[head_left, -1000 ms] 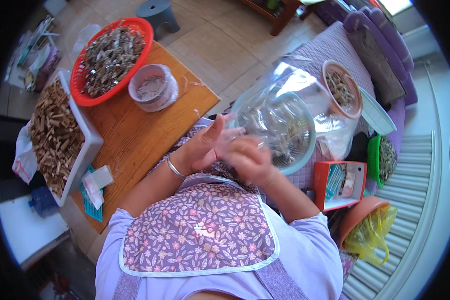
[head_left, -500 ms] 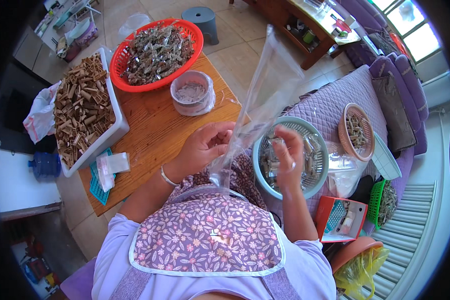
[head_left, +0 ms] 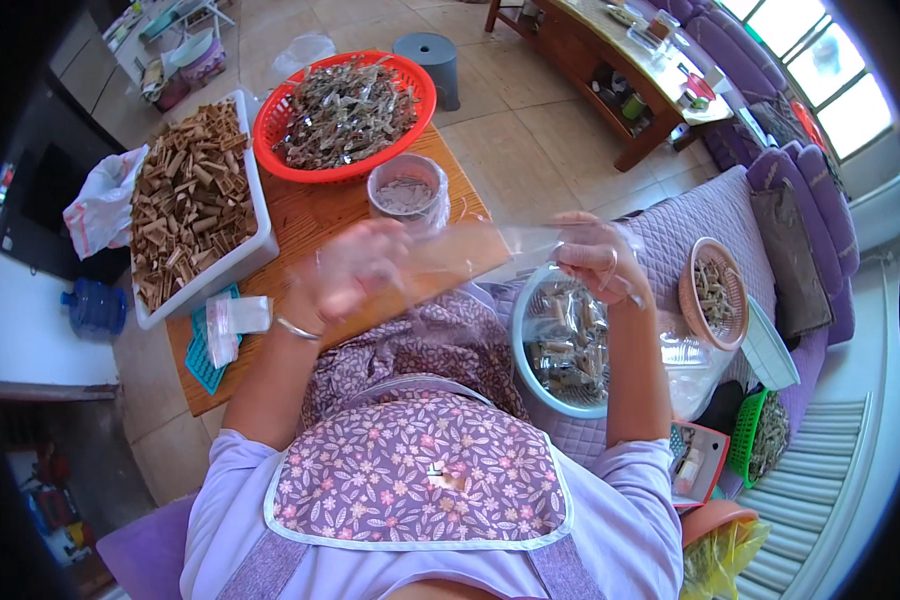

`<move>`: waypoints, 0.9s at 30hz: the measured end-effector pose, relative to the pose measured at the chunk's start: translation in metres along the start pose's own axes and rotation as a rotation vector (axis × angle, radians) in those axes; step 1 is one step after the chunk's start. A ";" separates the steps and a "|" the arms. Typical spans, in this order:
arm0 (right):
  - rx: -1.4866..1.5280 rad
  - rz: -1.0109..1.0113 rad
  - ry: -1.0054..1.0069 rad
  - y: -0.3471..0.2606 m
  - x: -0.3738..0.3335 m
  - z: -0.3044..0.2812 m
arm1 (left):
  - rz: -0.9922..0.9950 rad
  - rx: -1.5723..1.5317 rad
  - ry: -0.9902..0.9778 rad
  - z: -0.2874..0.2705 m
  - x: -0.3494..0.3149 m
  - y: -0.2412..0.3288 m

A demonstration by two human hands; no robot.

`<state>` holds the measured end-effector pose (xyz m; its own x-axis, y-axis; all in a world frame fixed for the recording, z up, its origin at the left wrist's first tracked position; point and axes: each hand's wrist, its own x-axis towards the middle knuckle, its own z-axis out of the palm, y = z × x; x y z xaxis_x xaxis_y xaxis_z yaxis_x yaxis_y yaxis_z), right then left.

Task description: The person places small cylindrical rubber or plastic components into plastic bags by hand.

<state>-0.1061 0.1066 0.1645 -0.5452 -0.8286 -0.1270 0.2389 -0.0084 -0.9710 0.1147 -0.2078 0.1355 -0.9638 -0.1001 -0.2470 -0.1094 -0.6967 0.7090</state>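
Note:
A long clear plastic bag (head_left: 535, 240) is stretched sideways in front of me, over the table's corner and my lap. Its left end is at my left hand (head_left: 358, 268), whose fingers look closed on the plastic, though motion smears them. My right hand (head_left: 598, 258) grips the other end with curled fingers, above the rim of a light blue basket (head_left: 520, 372). Several small clear-wrapped packets (head_left: 570, 355) with brownish contents lie in that basket. Near my left hand, a round tub (head_left: 408, 192) with pale grey stuff inside stands on the wooden table (head_left: 305, 240).
A white bin (head_left: 260, 225) of cut brown pieces and a red basket (head_left: 422, 112) of wrapped pieces stand on the table. Small plastic bags (head_left: 242, 318) lie on a teal tray. On the right are a pink basket (head_left: 692, 300), a green basket (head_left: 742, 440) and a red-edged box (head_left: 712, 465).
The bag went from hanging upright to stretched sideways. My left hand moved left, my right hand up and right, and they are farther apart. The view has shifted slightly.

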 end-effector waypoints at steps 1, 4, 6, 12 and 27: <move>0.260 -0.099 0.047 0.010 -0.006 0.011 | 0.085 -0.046 0.120 -0.014 -0.005 0.015; -0.017 -0.138 0.319 0.008 -0.017 0.040 | 0.568 0.110 0.559 -0.043 -0.033 0.044; -0.362 -0.304 0.368 -0.001 -0.024 0.072 | 0.829 0.431 0.530 -0.021 -0.058 0.070; -1.055 -0.497 0.178 -0.041 -0.038 0.139 | 1.118 1.829 -0.069 0.135 -0.102 0.107; -1.295 -1.052 0.030 -0.074 -0.020 0.188 | 0.566 1.390 0.068 0.128 -0.112 0.076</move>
<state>0.0383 0.0186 0.2768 -0.0433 -0.7520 0.6577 -0.9876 -0.0674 -0.1420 0.1830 -0.1587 0.3012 -0.9480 -0.1767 0.2646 0.0888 0.6516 0.7534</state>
